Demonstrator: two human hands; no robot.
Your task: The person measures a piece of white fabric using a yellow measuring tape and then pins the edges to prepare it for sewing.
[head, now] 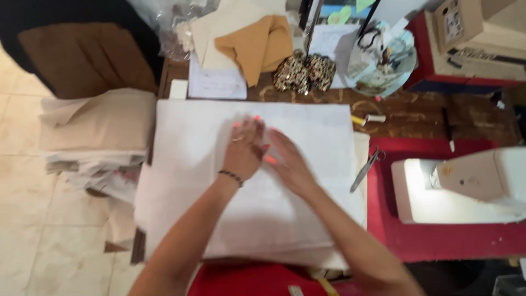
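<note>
While both forearms reach in from the bottom edge, the 2 hands lie flat on a stack of white fabric [192,159] that covers the middle of the wooden table [422,112]. Left hand [244,148]: palm down, fingers spread, pressing the cloth, holding nothing; beaded bracelet [230,177] on the wrist, ring on 1 finger, orange nails. Right hand [287,161]: blurred, also flat on the cloth just beside the left, nothing in its grasp as far as the blur lets me tell. Red cloth [394,235] lies under the stack's right side and runs to the near edge. Scissors [366,170] rest on that red, just right of the white stack. White sewing machine [466,186] sits further right. Left of the table, a pile of beige folded fabric [98,126] hangs over the tiled floor. Beyond the stack: white paper sheet [216,82], mustard-coloured cloth [260,46], 2 leopard-print pouches [304,71] touching each other, a cluttered round dish [383,66], and a black pen [447,129] to the far right.
</note>
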